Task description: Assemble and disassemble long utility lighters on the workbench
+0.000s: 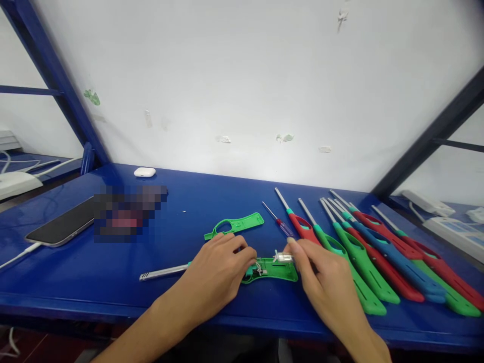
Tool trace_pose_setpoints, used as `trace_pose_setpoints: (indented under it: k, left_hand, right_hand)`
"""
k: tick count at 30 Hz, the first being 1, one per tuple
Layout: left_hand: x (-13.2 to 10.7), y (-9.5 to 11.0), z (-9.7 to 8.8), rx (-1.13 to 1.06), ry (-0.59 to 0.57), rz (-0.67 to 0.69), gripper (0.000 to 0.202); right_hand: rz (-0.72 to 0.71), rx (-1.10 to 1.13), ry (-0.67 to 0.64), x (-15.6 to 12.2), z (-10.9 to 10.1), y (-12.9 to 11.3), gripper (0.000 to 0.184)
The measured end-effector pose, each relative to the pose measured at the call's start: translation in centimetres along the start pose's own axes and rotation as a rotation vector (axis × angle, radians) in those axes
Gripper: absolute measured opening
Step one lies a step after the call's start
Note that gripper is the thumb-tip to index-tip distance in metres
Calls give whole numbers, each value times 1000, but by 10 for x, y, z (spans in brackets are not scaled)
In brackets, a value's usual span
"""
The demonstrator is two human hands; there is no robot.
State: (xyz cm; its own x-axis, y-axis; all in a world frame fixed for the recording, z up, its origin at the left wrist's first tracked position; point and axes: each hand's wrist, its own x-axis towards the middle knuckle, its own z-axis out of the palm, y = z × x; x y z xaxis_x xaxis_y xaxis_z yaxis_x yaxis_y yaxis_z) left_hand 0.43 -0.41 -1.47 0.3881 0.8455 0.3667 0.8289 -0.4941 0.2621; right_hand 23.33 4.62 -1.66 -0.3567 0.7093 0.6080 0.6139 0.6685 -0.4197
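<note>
Opened green plastic lighter body with metal nozzle tube point(264, 269) lies near the front edge of the blue worktop point(113, 282), long axis left-right, tube pointing left. Left hand point(219, 269) sits on its middle, fingers curled, pinning it. Right hand point(321, 280) comes in from the right, fingertips pinching a small clear part point(283, 257) just above the body's right end. Detached green cover point(234, 225) lies just behind.
</note>
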Motion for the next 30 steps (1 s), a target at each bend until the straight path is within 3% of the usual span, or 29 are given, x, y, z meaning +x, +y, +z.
trace_pose_setpoints:
  k: [5, 12, 24, 30]
  left_hand:
    - [-3, 7, -2, -50, 71, 30, 24]
    - [-2, 13, -4, -182, 189, 124, 7]
    - [-3, 9, -3, -202, 240, 189, 26]
    - [-1, 10, -8, -133, 219, 109, 23]
  right_hand:
    - [-31, -7, -52, -4, 5, -3, 39]
    - [-81, 16, -56, -7, 6, -12, 39]
    - [-204, 26, -62, -9, 9, -9, 35]
    - [-197, 6, -4, -10, 6, -9, 32]
